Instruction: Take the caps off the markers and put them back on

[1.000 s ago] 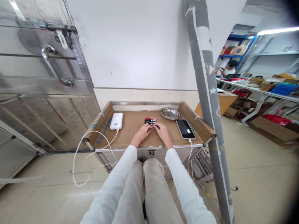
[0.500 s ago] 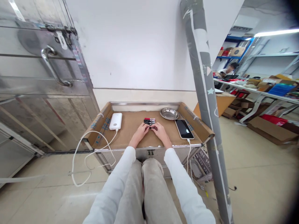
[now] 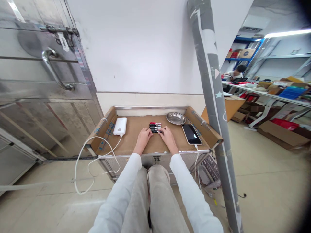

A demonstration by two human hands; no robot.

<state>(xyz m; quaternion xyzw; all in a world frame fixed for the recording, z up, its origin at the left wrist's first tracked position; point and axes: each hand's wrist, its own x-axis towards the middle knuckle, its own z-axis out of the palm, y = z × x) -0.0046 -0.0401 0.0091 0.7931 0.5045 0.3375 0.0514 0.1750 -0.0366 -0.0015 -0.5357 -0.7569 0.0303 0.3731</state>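
Observation:
Several markers lie side by side in a row on the brown cardboard top: a red marker (image 3: pixel 155 123) at the far end, black markers (image 3: pixel 155 127) nearer me. My left hand (image 3: pixel 143 138) has its fingers closed at the left end of the nearest black marker (image 3: pixel 155 131). At that marker's right end, my right hand (image 3: pixel 167 136) pinches with thumb and fingertips. This marker lies against the row, its ends partly covered by my fingers.
A white power bank (image 3: pixel 120 126) with a cable lies left on the cardboard-lined cart top (image 3: pixel 132 124). To the right are a shallow metal bowl (image 3: pixel 176 118) and a plugged-in phone (image 3: pixel 191 134). A tall wrapped pole (image 3: pixel 211 81) leans beside the cart. Another person sits far right.
My hands have moved apart, from almost meeting over the nearest black marker to its two ends. More of the row of markers now shows between them.

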